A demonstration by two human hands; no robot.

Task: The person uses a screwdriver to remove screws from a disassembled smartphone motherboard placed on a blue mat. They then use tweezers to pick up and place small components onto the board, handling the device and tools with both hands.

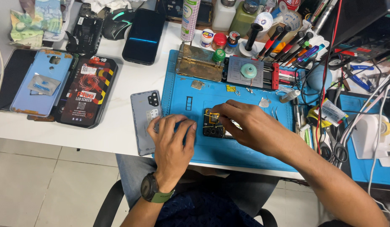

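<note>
- An opened phone, dark with yellow tape inside, is found lying on the blue mat, near the mat's middle.
- The left hand is laid flat on the mat's left edge, fingers loosely curled, just beside the phone; nothing is seen held in it. A watch is worn on its wrist.
- The right hand is rested over the phone's right side, fingertips pinched narrowly at its top edge; whether something small is gripped cannot be told.
- A grey back cover is placed on the white table, partly under the left hand's fingers.
- A brass-coloured clamp is set at the mat's far edge.
- Tweezers are noted on the mat, near the right hand.
- A blue case is kept well apart, at the table's left.
</note>
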